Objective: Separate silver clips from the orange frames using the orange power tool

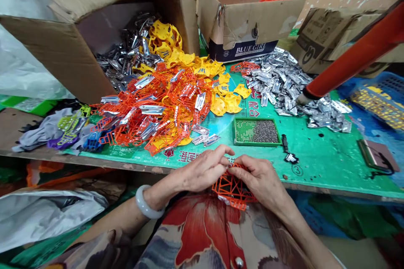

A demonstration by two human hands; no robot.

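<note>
At the table's front edge both hands meet over an orange plastic lattice frame (234,189), with a silvery strip along its lower side. My right hand (263,178) is closed, thumb and fingers pinching the top edge of this frame. My left hand (206,168) is also closed, its fingertips pressed together against the frame's upper left corner. Any small part between those fingertips is too hidden to name. Just beyond the hands stands a green tray (236,138) of tiny dark metal pieces. Several loose silver parts (205,136) lie to its left.
A heap of orange frames (164,105) and yellow plastic pieces (227,101) spreads from an open carton (57,54). Silver parts (284,80) are piled right of the BLUE GIRL carton (252,21). An orange-red bar (353,54) slants over the right side. A phone-like object (375,155) lies far right.
</note>
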